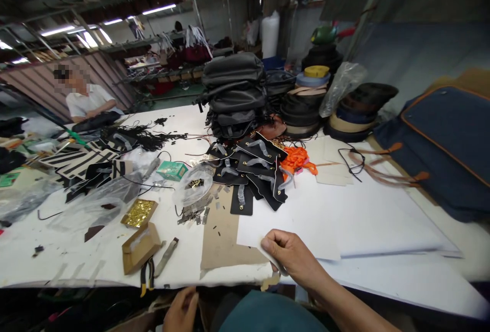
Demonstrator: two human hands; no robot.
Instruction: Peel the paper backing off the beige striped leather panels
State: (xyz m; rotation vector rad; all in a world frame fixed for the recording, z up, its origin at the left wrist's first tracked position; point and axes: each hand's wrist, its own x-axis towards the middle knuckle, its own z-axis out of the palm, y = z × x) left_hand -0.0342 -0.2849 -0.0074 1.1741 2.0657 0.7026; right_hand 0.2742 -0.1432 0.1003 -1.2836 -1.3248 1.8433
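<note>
White table (363,209), black leather pieces (256,169) with grey straps, bright orange ribbon (300,159), a teal box (172,170), gold bits in a tray (139,212), tan card (222,235).

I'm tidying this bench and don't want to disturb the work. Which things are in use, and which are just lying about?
In hand:
right hand pinching the white sheet
left hand below the table edge, holding nothing visible

Lying about:
pliers
cardboard box
black leather pieces
orange cord
stacked bags
</note>
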